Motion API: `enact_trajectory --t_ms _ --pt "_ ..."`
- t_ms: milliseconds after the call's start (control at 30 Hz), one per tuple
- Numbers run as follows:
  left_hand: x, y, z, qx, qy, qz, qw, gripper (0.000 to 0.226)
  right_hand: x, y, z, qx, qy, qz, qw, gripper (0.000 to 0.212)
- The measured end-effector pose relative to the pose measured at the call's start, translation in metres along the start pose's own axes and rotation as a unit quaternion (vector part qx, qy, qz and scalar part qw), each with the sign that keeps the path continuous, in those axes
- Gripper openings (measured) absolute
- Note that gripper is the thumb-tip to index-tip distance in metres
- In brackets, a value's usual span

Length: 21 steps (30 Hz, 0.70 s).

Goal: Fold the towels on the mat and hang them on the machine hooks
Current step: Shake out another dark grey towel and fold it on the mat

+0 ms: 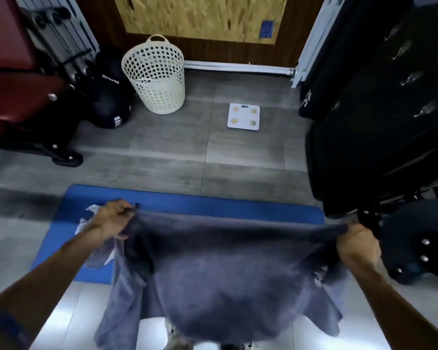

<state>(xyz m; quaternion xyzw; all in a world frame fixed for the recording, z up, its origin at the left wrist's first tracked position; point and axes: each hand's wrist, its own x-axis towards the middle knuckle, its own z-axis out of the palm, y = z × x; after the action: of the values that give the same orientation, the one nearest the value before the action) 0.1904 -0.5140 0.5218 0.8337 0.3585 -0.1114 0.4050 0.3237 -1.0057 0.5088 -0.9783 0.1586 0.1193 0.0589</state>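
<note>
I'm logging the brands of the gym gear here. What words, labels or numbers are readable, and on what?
Nothing reads clearly.
Black medicine balls: white lettering, too blurred to read.
Black bag at right: white logo, unreadable.
White scale: small dark display, no digits legible.
Blue sticker on the board: illegible.

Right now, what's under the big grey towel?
The grey towel, held up by the left hand and right hand, hangs over the blue mat. A pale cloth peeks out at left; anything else is hidden.

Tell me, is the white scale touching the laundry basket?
Apart. The head view shows bare grey floor between the scale and the basket.
</note>
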Motion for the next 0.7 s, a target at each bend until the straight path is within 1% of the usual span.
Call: enact_trajectory --t_ms 33,67,100,133,167,233,333,400,433,467,500,533,600,633,700 --pt "0.017 0.007 0.003 -0.042 0.015 -0.028 0.999 0.03 0.02 -0.011 0.005 0.038 0.011 0.025 0.999 0.023" --pt "0.033 0.015 0.004 -0.074 0.028 -0.038 0.996 0.028 0.037 -0.02 0.007 0.071 0.025 0.036 0.996 0.024" --pt "0.05 0.021 0.006 -0.078 0.051 -0.03 0.995 0.025 0.054 -0.03 0.011 0.105 0.041 0.037 0.993 0.025" --pt "0.068 0.026 0.006 -0.051 0.088 -0.002 0.995 0.019 0.068 -0.038 0.013 0.141 0.064 0.033 0.987 0.026" --pt "0.084 0.029 0.007 0.018 0.124 0.035 0.991 0.016 0.08 -0.045 0.014 0.174 0.089 0.026 0.98 0.027" --pt "0.11 0.03 0.008 0.15 0.183 0.101 0.966 0.019 0.099 -0.053 0.013 0.206 0.142 0.013 0.968 0.03" --pt "0.142 0.019 0.018 0.252 0.205 0.204 0.924 0.024 0.122 -0.048 0.032 0.18 0.19 -0.045 0.964 0.035" --pt "0.163 0.001 0.031 0.272 0.204 0.258 0.904 0.032 0.135 -0.035 0.059 0.136 0.2 -0.086 0.967 0.035" --pt "0.175 -0.013 0.044 0.279 0.195 0.274 0.899 0.032 0.143 -0.026 0.082 0.111 0.202 -0.111 0.967 0.033" --pt "0.184 -0.027 0.058 0.285 0.186 0.279 0.898 0.026 0.152 -0.016 0.107 0.09 0.207 -0.13 0.965 0.032" --pt "0.197 -0.046 0.076 0.294 0.173 0.273 0.9 0.016 0.161 -0.006 0.138 0.071 0.21 -0.146 0.964 0.032" --pt "0.208 -0.065 0.096 0.303 0.159 0.26 0.903 0.01 0.172 0.004 0.17 0.055 0.211 -0.159 0.963 0.031" --pt "0.233 -0.108 0.142 0.31 0.146 0.252 0.905 0.018 0.186 0.021 0.236 0.033 0.201 -0.162 0.966 0.024" --pt "0.247 -0.13 0.167 0.314 0.152 0.262 0.9 0.02 0.192 0.027 0.27 0.033 0.197 -0.158 0.967 0.017" --pt "0.279 -0.183 0.228 0.342 0.152 0.247 0.894 0.021 0.205 0.044 0.352 0.031 0.198 -0.164 0.966 0.011"
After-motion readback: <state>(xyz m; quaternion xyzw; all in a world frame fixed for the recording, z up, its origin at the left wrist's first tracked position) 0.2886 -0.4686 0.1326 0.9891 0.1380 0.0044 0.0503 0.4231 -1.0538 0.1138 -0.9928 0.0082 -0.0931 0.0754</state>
